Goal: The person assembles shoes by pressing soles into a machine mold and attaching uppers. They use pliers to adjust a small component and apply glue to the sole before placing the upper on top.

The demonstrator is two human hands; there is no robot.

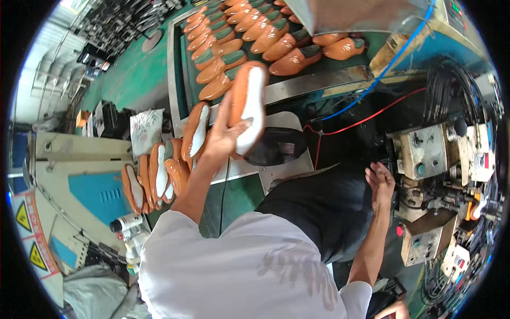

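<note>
My left hand [225, 134] is closed around a glossy orange shoe last [238, 97]. The last stands nearly upright, its white insole [254, 101] facing right. Below and left of that hand, several more orange lasts [158, 169] lean in a row, some showing white undersides. A dark mesh pad [276, 146] lies just right of the held last, on a light metal ledge. Out to the right, my right hand [380, 183] hangs open beside my black trousers, its fingers apart and nothing in them.
A metal-edged table [313, 82] ahead carries rows of orange lasts with dark green tops. Blue [372, 85] and red [366, 112] hoses cross to the right. Control boxes [423, 152] with cables stand at right, bottles [127, 223] at left. Another hand [396, 311] shows at the lower right edge.
</note>
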